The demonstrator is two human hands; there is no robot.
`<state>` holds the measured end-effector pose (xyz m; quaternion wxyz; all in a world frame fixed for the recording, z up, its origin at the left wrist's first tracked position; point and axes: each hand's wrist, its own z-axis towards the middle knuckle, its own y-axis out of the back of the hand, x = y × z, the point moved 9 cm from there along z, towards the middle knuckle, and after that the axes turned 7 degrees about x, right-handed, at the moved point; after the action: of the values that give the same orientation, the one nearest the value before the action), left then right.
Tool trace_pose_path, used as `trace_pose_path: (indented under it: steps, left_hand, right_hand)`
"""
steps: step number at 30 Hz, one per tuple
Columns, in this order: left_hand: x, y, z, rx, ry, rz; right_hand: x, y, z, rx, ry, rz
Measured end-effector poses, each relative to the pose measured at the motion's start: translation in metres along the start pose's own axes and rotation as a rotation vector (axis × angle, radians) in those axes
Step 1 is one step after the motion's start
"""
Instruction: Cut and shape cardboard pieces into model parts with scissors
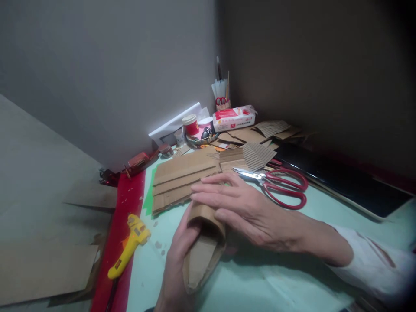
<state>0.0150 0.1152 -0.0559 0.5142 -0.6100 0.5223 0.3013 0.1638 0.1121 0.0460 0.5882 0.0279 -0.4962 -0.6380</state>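
A brown cardboard piece [204, 255], bent into a rounded, hollow form with a flat panel inside, is held low over the table. My left hand [177, 264] is closed around its left side, with the thumb reaching into the hollow. Across the top and right side rests my right hand [250, 212], its fingers long and bent over the curved edge, the thumb pressed to the side. Just beyond lie stacked flat cardboard strips [182, 173]. Red-handled scissors [276, 184] lie beside the right hand, blades pointing left. The undersides of both hands are hidden.
A yellow glue gun [131, 245] lies at the table's left edge. Corrugated scraps [258, 156], a tissue pack [234, 118], a red paper cup [190, 125] and a pen holder [221, 93] fill the back corner. A black flat device [344, 182] lies at right.
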Motion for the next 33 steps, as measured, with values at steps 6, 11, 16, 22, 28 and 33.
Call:
trace_pose_path:
  steps: [6, 11, 16, 22, 28, 33]
  left_hand:
    - [-0.004, -0.006, -0.016, -0.007, 0.151, 0.024]
    - [-0.001, -0.007, -0.01, 0.025, 0.156, 0.011]
    - [-0.005, -0.021, -0.005, 0.152, 0.032, -0.126]
    - [-0.005, -0.034, -0.011, 0.248, 0.091, -0.065]
    - [0.008, -0.022, -0.014, 0.233, 0.199, -0.047]
    - [0.008, -0.018, -0.019, 0.211, 0.247, 0.025]
  right_hand:
    - [0.0, -0.001, 0.0, 0.009, 0.036, 0.023]
    - [0.002, -0.005, 0.0, 0.017, 0.091, 0.012]
    - [0.001, -0.003, 0.0, 0.019, 0.133, -0.004]
    - [0.001, 0.002, 0.001, 0.015, 0.145, -0.031]
    - [0.009, 0.001, 0.001, 0.007, 0.22, -0.076]
    - [0.01, 0.0, 0.002, 0.011, 0.237, -0.081]
